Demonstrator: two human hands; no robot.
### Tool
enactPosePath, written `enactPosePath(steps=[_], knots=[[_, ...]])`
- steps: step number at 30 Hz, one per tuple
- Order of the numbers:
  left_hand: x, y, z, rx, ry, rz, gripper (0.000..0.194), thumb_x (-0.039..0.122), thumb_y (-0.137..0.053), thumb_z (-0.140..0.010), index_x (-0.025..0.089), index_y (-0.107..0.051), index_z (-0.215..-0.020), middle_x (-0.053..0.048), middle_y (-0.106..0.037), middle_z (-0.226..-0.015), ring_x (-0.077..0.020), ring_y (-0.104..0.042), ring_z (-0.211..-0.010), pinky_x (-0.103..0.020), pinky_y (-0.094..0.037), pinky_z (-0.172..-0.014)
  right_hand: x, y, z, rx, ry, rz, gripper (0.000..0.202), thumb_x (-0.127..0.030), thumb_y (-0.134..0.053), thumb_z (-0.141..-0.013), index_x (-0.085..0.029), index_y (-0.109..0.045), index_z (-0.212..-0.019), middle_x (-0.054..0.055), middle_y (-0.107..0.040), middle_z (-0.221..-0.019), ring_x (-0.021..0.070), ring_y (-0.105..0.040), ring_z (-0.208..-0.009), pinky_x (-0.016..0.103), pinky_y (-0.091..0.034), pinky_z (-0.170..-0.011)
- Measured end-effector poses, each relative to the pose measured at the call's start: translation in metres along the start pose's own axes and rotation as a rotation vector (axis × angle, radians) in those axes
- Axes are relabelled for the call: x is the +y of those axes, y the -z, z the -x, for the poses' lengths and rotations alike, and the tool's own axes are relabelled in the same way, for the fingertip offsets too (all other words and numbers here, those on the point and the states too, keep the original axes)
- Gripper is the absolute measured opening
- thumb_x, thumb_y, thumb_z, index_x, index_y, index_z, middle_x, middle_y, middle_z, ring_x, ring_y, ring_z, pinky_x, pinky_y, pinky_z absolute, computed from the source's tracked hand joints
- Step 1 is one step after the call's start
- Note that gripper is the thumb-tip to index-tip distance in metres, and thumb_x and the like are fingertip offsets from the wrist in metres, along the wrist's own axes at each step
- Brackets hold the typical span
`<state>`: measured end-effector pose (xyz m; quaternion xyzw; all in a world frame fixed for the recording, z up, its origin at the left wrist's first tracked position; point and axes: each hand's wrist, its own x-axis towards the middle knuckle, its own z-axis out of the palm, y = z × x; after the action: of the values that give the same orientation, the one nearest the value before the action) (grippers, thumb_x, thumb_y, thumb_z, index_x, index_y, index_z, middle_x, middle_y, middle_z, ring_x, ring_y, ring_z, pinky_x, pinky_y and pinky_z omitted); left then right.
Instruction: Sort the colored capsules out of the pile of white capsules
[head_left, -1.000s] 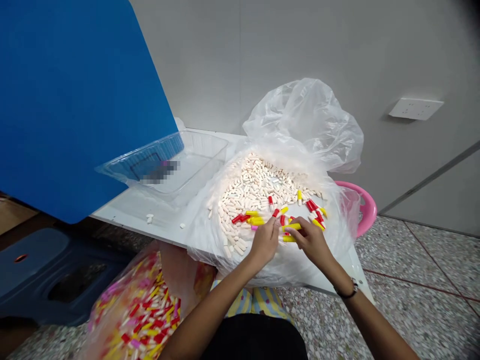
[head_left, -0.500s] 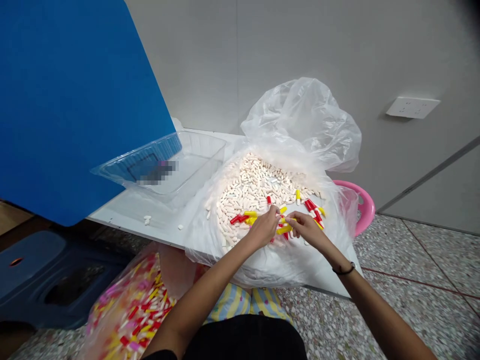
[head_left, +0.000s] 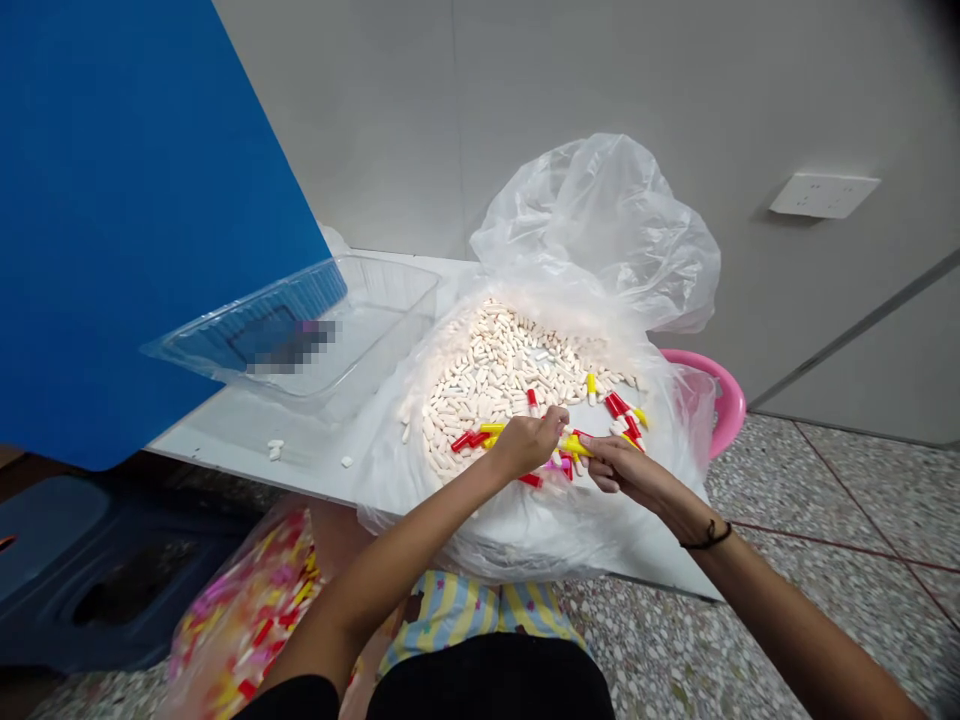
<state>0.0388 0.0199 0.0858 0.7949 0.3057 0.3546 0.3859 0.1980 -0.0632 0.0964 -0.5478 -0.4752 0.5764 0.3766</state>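
Observation:
Many small white pieces (head_left: 480, 375) lie heaped in an opened clear plastic bag (head_left: 495, 540) on a white table. Red, yellow and pink capsule-like pieces are scattered near its front, such as a red and white one (head_left: 532, 402) and a yellow and white one (head_left: 592, 389). My right hand (head_left: 616, 464) is closed on a yellow piece (head_left: 574, 446), which points toward my other hand. Close by on its left, my left hand (head_left: 532, 441) is closed, its fingertips pinched around something pale, too small to make out.
A clear plastic tray (head_left: 360, 340) stands left of the bag, by a blue panel (head_left: 135, 200). A pink basket (head_left: 726, 405) is behind the right edge. Below left are a bag of coloured pieces (head_left: 255, 620) and a dark blue stool (head_left: 45, 560).
The yellow piece is now plainly visible between my hands, and my right hand has turned, its fingers more curled. The whole view has shifted slightly.

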Motion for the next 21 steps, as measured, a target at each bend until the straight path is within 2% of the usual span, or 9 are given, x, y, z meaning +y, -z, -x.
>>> enactPosePath(steps=[2,5,7,10,13,16,19,21], knots=[[0.002,0.002,0.001,-0.031,0.068,0.038,0.007,0.022,-0.051,-0.081,0.022,-0.053,-0.087,0.006,-0.036,-0.052,-0.0108,-0.036,-0.042,-0.023,-0.037,-0.057,0.001,-0.002,0.006,0.117,0.091,0.186,0.042,-0.055,-0.044,-0.085,-0.018,-0.049,-0.064,-0.004,-0.042,-0.048,0.0091,-0.039,-0.039,0.024,-0.032,-0.042],[0.007,0.004,0.003,-0.087,0.203,0.108,0.012,0.026,-0.039,-0.087,0.022,-0.048,-0.094,0.006,-0.039,-0.055,-0.0120,-0.040,-0.047,-0.023,-0.036,-0.055,0.001,-0.001,0.014,0.308,0.438,0.625,0.028,-0.045,-0.050,-0.086,-0.018,-0.059,-0.087,0.006,-0.062,-0.075,0.0163,-0.057,-0.062,0.030,-0.044,-0.059],[0.010,0.005,0.005,-0.130,0.268,0.177,0.014,0.029,-0.035,-0.089,0.021,-0.046,-0.093,0.005,-0.042,-0.060,-0.0117,-0.044,-0.052,-0.022,-0.037,-0.053,0.000,0.003,0.018,0.315,0.607,0.856,0.024,-0.037,-0.047,-0.089,-0.020,-0.060,-0.098,0.009,-0.063,-0.088,0.0183,-0.058,-0.072,0.031,-0.044,-0.063],[0.017,0.006,0.009,-0.165,0.282,0.207,0.014,0.033,-0.036,-0.089,0.021,-0.044,-0.090,0.004,-0.043,-0.064,-0.0111,-0.044,-0.054,-0.021,-0.036,-0.051,-0.004,0.008,0.023,0.233,0.647,1.045,0.024,-0.033,-0.041,-0.091,-0.019,-0.061,-0.093,0.008,-0.061,-0.079,0.0163,-0.053,-0.063,0.028,-0.038,-0.056],[0.024,0.007,0.015,-0.116,0.224,0.152,0.012,0.029,-0.035,-0.089,0.021,-0.043,-0.089,0.004,-0.043,-0.063,-0.0111,-0.041,-0.052,-0.021,-0.033,-0.051,-0.012,0.009,0.027,0.146,0.619,1.013,0.025,-0.036,-0.045,-0.090,-0.019,-0.059,-0.078,0.004,-0.055,-0.067,0.0135,-0.048,-0.056,0.026,-0.033,-0.053],[0.029,0.008,0.021,-0.044,0.123,0.092,0.009,0.026,-0.038,-0.088,0.022,-0.045,-0.090,0.005,-0.041,-0.059,-0.0111,-0.038,-0.049,-0.022,-0.032,-0.053,-0.018,0.004,0.029,0.078,0.502,0.772,0.034,-0.043,-0.048,-0.087,-0.019,-0.053,-0.064,-0.001,-0.048,-0.053,0.0112,-0.043,-0.048,0.025,-0.031,-0.048],[0.026,0.010,0.023,0.009,0.018,0.033,0.010,0.026,-0.044,-0.085,0.022,-0.050,-0.091,0.003,-0.045,-0.061,-0.0106,-0.037,-0.045,-0.022,-0.033,-0.053,-0.018,-0.003,0.027,0.015,0.299,0.472,0.039,-0.050,-0.048,-0.085,-0.019,-0.049,-0.061,-0.005,-0.042,-0.041,0.0094,-0.039,-0.037,0.023,-0.028,-0.041],[0.020,0.013,0.020,0.026,-0.023,-0.022,0.010,0.026,-0.047,-0.083,0.022,-0.053,-0.089,0.001,-0.050,-0.066,-0.0102,-0.039,-0.045,-0.022,-0.034,-0.053,-0.015,-0.006,0.019,-0.014,0.235,0.354,0.038,-0.051,-0.049,-0.084,-0.018,-0.051,-0.064,-0.005,-0.047,-0.042,0.0096,-0.043,-0.035,0.022,-0.030,-0.040]])
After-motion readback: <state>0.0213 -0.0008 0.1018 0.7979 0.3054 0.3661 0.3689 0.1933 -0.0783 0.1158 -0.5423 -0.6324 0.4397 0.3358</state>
